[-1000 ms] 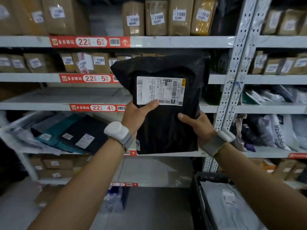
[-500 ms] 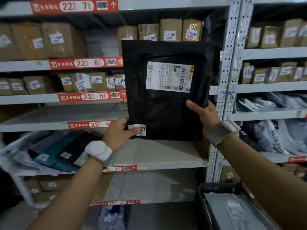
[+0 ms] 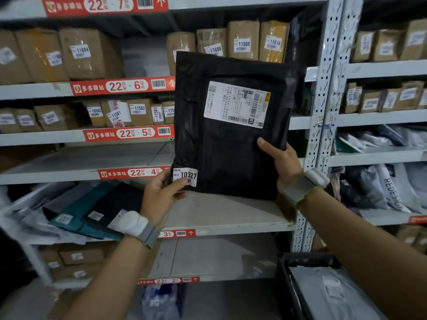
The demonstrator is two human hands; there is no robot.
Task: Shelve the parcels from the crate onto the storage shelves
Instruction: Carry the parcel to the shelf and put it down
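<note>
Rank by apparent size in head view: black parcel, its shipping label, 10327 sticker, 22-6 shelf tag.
Largest first:
black parcel
shipping label
22-6 shelf tag (farther back, close to label)
10327 sticker

Black parcel point(image 3: 228, 144) with white labels – red shelf tags point(image 3: 122, 86) – brown boxes point(image 3: 242, 40).

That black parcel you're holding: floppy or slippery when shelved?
Probably fairly stiff: the black parcel stands upright, held only low by the left hand and right hand. Its glossy plastic wrap likely slides easily. Seems light, given such slight grips.
</note>
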